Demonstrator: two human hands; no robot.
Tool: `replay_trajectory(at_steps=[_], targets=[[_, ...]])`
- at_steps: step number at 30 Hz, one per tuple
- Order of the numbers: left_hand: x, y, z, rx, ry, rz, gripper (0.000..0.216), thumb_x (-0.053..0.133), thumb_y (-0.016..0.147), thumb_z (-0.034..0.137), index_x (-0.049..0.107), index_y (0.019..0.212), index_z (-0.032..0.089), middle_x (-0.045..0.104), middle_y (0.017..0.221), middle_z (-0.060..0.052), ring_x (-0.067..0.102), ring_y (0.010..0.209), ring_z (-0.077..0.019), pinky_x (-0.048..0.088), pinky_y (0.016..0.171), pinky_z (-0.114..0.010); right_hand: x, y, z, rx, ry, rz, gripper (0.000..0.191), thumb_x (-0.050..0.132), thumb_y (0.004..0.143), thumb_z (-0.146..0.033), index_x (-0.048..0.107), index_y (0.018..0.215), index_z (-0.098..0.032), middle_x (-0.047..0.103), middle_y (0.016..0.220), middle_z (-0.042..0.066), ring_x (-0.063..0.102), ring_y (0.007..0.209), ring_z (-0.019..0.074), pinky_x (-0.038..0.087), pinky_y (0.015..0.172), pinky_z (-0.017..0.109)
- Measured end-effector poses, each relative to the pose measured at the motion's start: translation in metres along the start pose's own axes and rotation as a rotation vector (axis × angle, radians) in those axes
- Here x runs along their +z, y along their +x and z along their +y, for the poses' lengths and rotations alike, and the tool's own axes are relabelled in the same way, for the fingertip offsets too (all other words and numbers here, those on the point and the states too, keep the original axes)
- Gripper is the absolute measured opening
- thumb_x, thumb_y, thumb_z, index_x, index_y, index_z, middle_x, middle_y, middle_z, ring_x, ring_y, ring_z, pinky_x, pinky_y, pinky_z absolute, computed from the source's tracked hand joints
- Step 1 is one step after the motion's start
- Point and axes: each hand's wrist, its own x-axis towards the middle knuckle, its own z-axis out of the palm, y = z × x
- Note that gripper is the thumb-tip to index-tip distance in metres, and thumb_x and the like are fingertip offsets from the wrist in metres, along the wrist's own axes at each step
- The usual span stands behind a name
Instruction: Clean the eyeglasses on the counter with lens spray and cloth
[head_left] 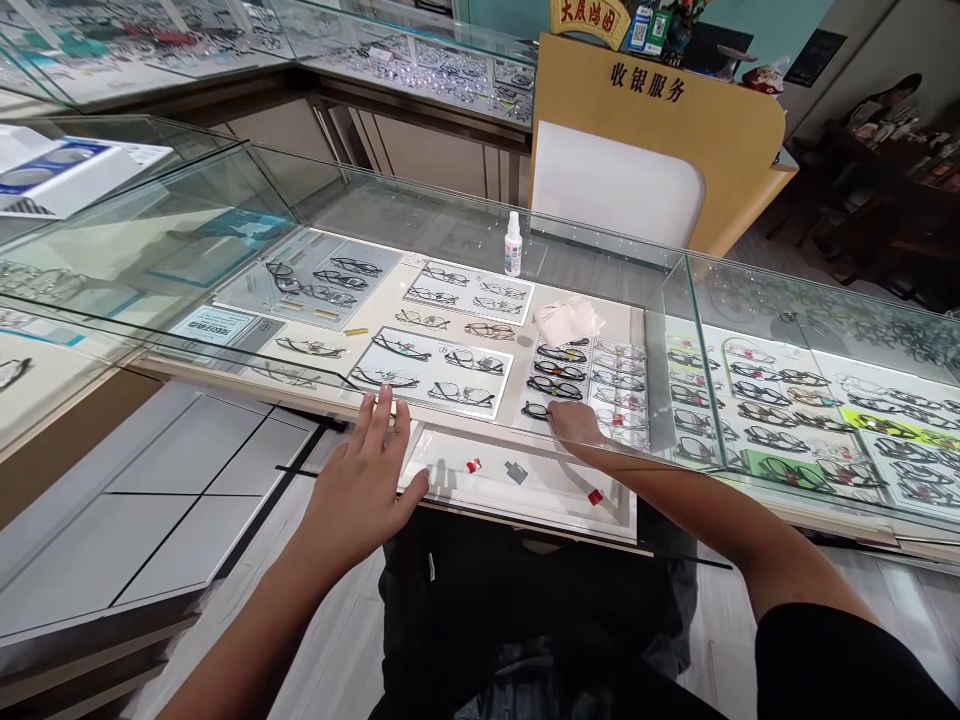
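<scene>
I stand at the back of a glass display case (480, 230) full of eyeglasses. My left hand (367, 480) lies open, its fingers stretched against the near edge of the case by a white tray of glasses (433, 372). My right hand (574, 422) reaches inside the case and pinches a black-framed pair of glasses (537, 409) at the front of a column of dark frames (559, 370). A pulled-out white shelf (525, 480) with small red and grey tags lies just below both hands.
A small spray bottle (513, 243) and a crumpled white cloth (568, 319) rest on the case. More glasses fill the adjoining case at right (817, 410). A yellow cashier counter (660, 130) stands behind. Further glass cases line the left and back.
</scene>
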Motion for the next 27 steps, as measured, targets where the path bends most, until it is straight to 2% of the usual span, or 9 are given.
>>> replay_trajectory(at_steps=[3, 7, 10, 17, 21, 27], targets=[[0.0, 0.0, 0.0, 0.006, -0.003, 0.002, 0.083, 0.043, 0.103, 0.048, 0.033, 0.17, 0.001, 0.014, 0.182, -0.028, 0.017, 0.17, -0.048, 0.058, 0.105, -0.061, -0.004, -0.002, 0.0, -0.021, 0.001, 0.071, 0.035, 0.047, 0.112, -0.037, 0.074, 0.126, -0.019, 0.079, 0.12, 0.015, 0.072, 0.109, 0.03, 0.052, 0.088, 0.038], [-0.001, 0.001, 0.0, -0.001, -0.011, -0.004, 0.083, 0.044, 0.102, 0.047, 0.034, 0.17, 0.001, 0.011, 0.183, -0.027, 0.017, 0.169, -0.0493, 0.058, 0.104, -0.062, -0.009, -0.002, 0.001, -0.072, -0.018, 0.192, 0.047, 0.044, 0.112, -0.046, 0.072, 0.136, -0.018, 0.065, 0.152, 0.018, 0.053, 0.138, 0.0365, 0.047, 0.107, 0.046], [0.0, 0.0, 0.0, -0.002, 0.004, -0.01, 0.082, 0.043, 0.103, 0.048, 0.035, 0.17, 0.001, 0.01, 0.183, -0.026, 0.017, 0.17, -0.0481, 0.059, 0.104, -0.06, -0.006, 0.002, 0.004, -0.097, -0.028, 0.222, 0.05, 0.045, 0.112, -0.045, 0.069, 0.143, -0.016, 0.057, 0.162, 0.017, 0.048, 0.141, 0.0384, 0.043, 0.111, 0.05], [0.001, 0.0, -0.001, 0.009, -0.004, 0.01, 0.083, 0.045, 0.102, 0.048, 0.034, 0.17, 0.001, 0.011, 0.183, -0.027, 0.016, 0.17, -0.0473, 0.055, 0.112, -0.062, 0.007, 0.01, 0.008, -0.099, -0.044, 0.24, 0.052, 0.045, 0.111, -0.044, 0.068, 0.147, -0.013, 0.054, 0.167, 0.018, 0.046, 0.143, 0.0385, 0.04, 0.114, 0.05], [-0.001, 0.0, 0.0, 0.001, 0.015, -0.013, 0.082, 0.042, 0.103, 0.047, 0.036, 0.168, -0.002, 0.01, 0.183, -0.028, 0.016, 0.17, -0.0471, 0.057, 0.107, -0.062, 0.01, 0.015, 0.01, -0.095, -0.052, 0.225, 0.054, 0.043, 0.111, -0.045, 0.07, 0.146, -0.014, 0.054, 0.167, 0.018, 0.047, 0.144, 0.0396, 0.04, 0.115, 0.051], [-0.003, 0.0, 0.002, -0.006, 0.009, -0.009, 0.082, 0.043, 0.103, 0.046, 0.035, 0.169, 0.0, 0.012, 0.182, -0.028, 0.016, 0.17, -0.0469, 0.058, 0.105, -0.061, 0.009, 0.016, 0.013, -0.102, -0.059, 0.22, 0.056, 0.04, 0.112, -0.046, 0.07, 0.147, -0.014, 0.054, 0.169, 0.016, 0.048, 0.143, 0.0398, 0.039, 0.116, 0.052]])
